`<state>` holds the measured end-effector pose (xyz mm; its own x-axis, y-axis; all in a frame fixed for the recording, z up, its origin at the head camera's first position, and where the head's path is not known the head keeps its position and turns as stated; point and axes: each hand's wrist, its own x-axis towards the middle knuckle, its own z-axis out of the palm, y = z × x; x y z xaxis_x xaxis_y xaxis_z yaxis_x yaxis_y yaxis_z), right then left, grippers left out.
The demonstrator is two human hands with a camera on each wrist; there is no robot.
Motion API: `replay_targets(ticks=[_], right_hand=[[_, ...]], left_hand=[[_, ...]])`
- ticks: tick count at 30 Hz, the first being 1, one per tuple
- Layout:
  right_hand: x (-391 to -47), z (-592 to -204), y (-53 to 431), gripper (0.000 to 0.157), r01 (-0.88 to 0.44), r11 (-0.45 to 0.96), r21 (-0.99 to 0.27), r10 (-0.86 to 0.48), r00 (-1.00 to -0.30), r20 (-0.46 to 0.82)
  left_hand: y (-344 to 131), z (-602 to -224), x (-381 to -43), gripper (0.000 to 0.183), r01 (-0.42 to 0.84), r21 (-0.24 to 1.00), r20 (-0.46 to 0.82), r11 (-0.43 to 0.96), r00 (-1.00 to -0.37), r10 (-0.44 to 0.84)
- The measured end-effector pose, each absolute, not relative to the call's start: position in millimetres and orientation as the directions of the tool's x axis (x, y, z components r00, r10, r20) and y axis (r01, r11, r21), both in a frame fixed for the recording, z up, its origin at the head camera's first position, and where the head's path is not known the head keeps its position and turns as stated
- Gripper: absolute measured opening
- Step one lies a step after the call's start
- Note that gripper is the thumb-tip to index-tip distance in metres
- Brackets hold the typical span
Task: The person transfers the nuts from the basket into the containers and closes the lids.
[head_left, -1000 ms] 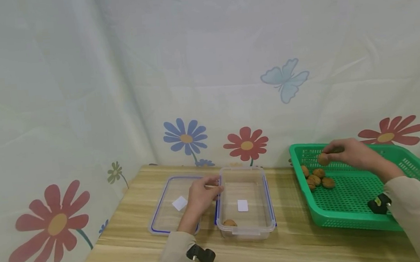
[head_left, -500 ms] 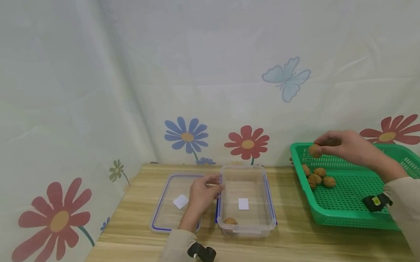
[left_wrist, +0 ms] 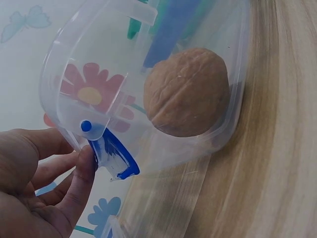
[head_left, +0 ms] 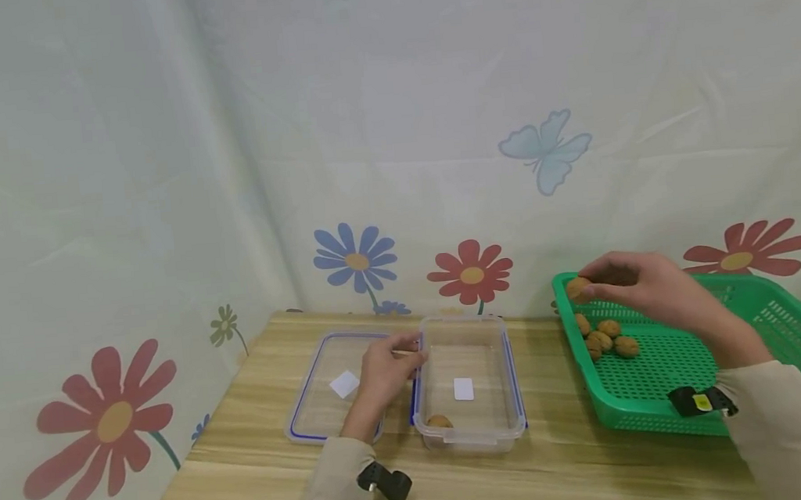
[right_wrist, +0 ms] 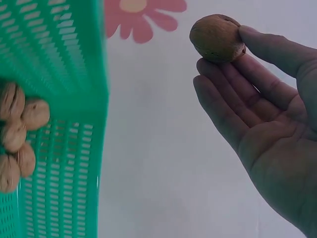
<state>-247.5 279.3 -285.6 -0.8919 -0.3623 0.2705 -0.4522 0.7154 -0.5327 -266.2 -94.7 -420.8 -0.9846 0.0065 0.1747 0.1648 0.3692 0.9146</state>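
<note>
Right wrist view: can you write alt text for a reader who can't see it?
A right hand pinches a single walnut. At left, a green perforated basket holds five more walnuts; part of a red flower shows on the pale backdrop.

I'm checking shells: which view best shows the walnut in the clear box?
The left wrist view: the walnut looks large, its seam plain. The head view shows it small at the near end of the clear box; the right wrist view lacks it.

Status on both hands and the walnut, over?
Right hand pinching walnut above green basket. Left hand on blue latch of container. Lid off; no obstruction seen.
</note>
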Motion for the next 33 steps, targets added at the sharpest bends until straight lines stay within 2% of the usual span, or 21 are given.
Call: replay_targets(ticks=[7,20,33], right_hand=[[-235,-290,263,0.029,-0.478,0.647,-0.594,-0.368,-0.878,0.306],[-220,-308,233,0.033,-0.439,0.583,-0.683,-0.332,-0.897,0.294],[-221,-325,204,0.029,-0.448,0.471,-0.760,-0.404,-0.875,0.266]], left_hand=[[-95,-422,-268,0.034,0.166,0.905,0.181,0.392,-0.984,-0.001],[-95,-422,-269,0.035,0.160,0.912,0.172,0.378,-0.985,0.003],[-95,-422,-267,0.035,0.158,0.917,0.169,0.366,-0.986,0.002]])
